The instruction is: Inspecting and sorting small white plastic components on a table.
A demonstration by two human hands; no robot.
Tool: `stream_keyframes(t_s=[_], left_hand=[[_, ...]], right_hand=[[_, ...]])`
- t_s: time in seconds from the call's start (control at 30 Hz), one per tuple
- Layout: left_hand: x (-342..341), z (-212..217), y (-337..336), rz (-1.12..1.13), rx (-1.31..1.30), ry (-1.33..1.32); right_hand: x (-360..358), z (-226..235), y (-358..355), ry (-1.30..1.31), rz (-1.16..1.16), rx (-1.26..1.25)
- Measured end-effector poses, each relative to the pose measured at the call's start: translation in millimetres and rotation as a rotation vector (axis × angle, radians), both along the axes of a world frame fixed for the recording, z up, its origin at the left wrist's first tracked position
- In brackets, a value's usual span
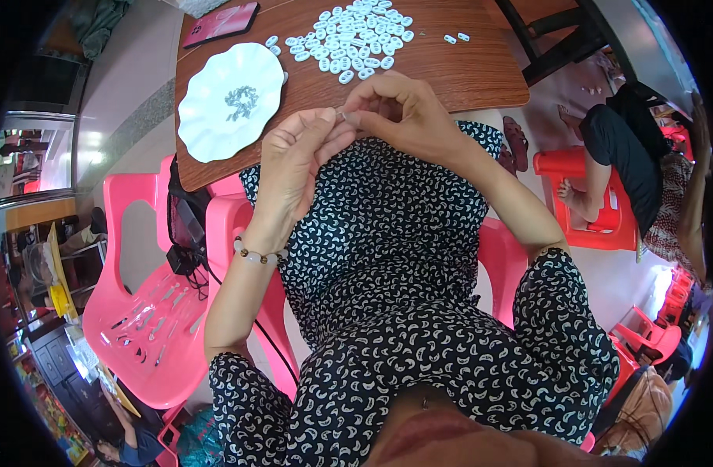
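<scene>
My left hand [295, 152] and my right hand [407, 113] meet just over the near edge of the table. Both are closed, thumbs and fingers pinching a small pale piece [341, 116] between them; it is too small to make out its kind. Left of my hands, a white wavy-rimmed plate [204, 78] carries a cluster of tiny grey pieces [241, 103]. Beyond my hands lies a heap of small white oval pieces [355, 39], each with two dark marks or holes.
The brown wooden table [465, 78] bears a pink flat box [221, 25] at its far left and two small white pieces [457, 38] at the right. A pink chair [150, 327] with a black bag stands to my left. On the right, another person sits near a red stool [563, 163].
</scene>
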State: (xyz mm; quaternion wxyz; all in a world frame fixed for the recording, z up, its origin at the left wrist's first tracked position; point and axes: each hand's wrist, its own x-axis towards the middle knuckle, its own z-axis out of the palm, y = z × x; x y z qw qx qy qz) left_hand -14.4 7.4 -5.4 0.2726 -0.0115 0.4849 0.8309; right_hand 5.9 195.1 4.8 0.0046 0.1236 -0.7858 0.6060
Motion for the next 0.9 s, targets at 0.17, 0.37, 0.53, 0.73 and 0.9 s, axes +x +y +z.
stream_keyframes(t_s=[0.17,0.37,0.53,0.73,0.9], left_hand=[[3.7,3.8,2.6,0.036,-0.039,0.028],[5.8,0.2,3.6,0.015,-0.023,0.030],[8.2,1.3,7.4,0.000,-0.001,0.033],[9.8,-0.9,8.2,-0.018,-0.011,0.041],[12.9,-0.5,10.5,0.017,-0.022,0.042]], right_hand=[[-2.6,-8.4,-5.8,0.016,-0.118,-0.026],[-2.2,-9.2,-2.5,0.006,-0.070,0.008],[-1.3,-8.6,-1.9,0.030,-0.141,0.051],[0.3,-10.3,0.3,0.050,-0.127,0.052],[-1.3,-16.2,0.3,-0.095,-0.136,-0.096]])
